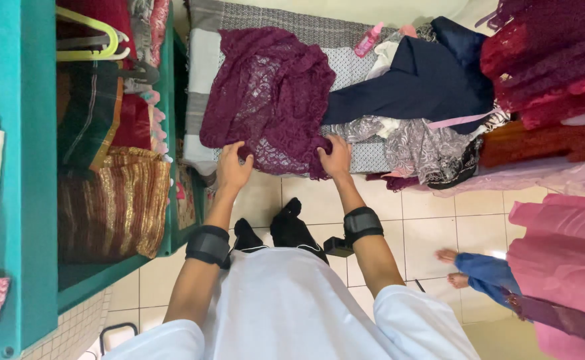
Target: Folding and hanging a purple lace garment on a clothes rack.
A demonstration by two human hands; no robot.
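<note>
A maroon lace garment (272, 93) lies spread on the bed (202, 60) in front of me. My left hand (233, 167) grips its lower left edge at the bed's near side. My right hand (336, 157) holds its lower right edge. Both wrists wear black bands. A dark navy garment (419, 83) lies to the right of the lace one, on top of grey lace cloth (426, 147).
An open teal wardrobe (32, 167) with hangers and folded striped cloth stands at my left. Red and maroon clothes (546, 60) hang at the upper right, pink cloth (566, 253) at the lower right. Another person's feet (452, 267) stand on the tiled floor. A pink spray bottle (368, 39) lies on the bed.
</note>
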